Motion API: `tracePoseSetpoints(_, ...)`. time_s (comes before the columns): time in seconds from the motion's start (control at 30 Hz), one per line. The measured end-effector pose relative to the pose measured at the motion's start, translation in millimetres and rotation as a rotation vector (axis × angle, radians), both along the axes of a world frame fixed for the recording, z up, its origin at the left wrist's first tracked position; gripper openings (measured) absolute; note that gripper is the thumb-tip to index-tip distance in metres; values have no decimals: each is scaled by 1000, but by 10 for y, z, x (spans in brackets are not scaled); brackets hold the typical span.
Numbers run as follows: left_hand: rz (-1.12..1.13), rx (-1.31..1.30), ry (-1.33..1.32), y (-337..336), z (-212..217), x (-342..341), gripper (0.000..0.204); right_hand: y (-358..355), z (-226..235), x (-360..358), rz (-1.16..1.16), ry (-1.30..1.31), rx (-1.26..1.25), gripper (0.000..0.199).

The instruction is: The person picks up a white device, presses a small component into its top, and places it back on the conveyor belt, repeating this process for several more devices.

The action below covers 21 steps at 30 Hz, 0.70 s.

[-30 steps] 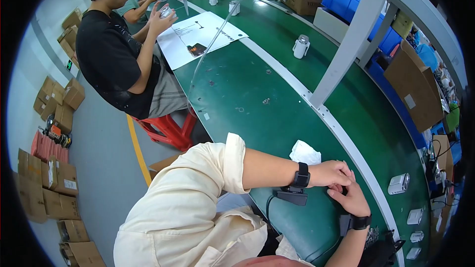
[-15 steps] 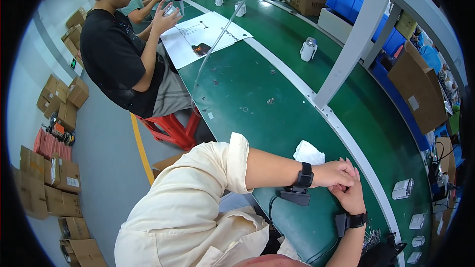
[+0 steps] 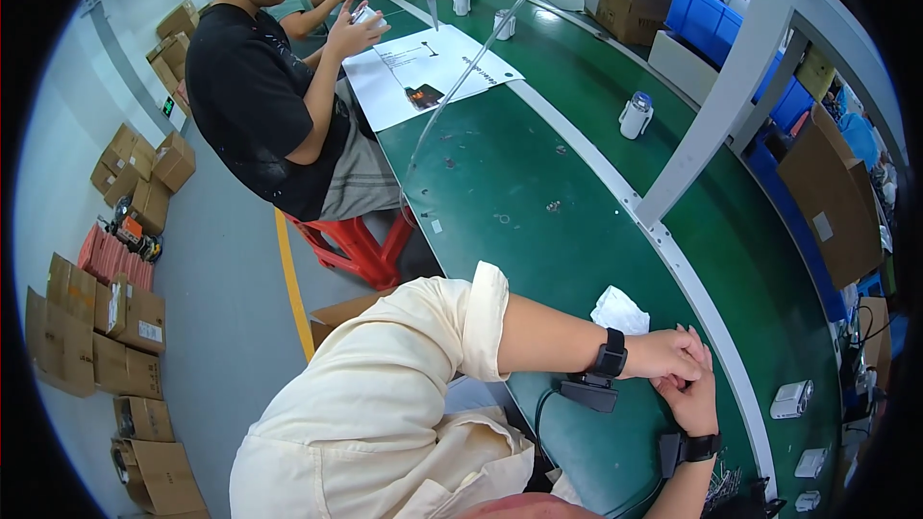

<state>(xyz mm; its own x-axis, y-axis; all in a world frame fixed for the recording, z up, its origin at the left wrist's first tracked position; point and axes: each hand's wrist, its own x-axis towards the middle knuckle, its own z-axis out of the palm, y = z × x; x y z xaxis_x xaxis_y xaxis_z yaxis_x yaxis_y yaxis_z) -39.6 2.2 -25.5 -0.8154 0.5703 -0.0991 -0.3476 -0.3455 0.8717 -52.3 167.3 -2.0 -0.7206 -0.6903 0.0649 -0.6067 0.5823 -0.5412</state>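
My left hand reaches in from the left, its fingers bent over my right hand. The right hand comes up from the lower right, and the two touch above the green table, near the pale rail. Both look closed, with fingers overlapping. Whatever may lie between them is hidden. Beside the left wrist rests a crumpled white cloth or tissue. Each wrist wears a black strap with a small dark device: the left device and the right device have cables.
A pale rail divides the table from a green belt carrying white bottles, one of them upright. A grey post rises from the rail. Thin metal pieces lie near my right forearm. A seated co-worker holds a small object at left.
The whole view has shifted, so the surroundings appear farther right and slightly lower. My hands stay together with only slight finger movement.
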Motion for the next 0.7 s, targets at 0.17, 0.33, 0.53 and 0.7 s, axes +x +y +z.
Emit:
tracePoseSetpoints(0.17,-7,14,-6,9,-22,-24,36,-15,19,-1,-15,4,9,53)
tracePoseSetpoints(0.33,-9,11,0,13,-31,-25,36,-8,20,2,-14,-8,1,53)
tracePoseSetpoints(0.53,-23,28,-13,15,-9,-16,37,-28,63,19,-24,-13,7,52)
tracePoseSetpoints(0.7,-27,15,2,0,2,-12,37,-23,51,18,-14,13,15,52)
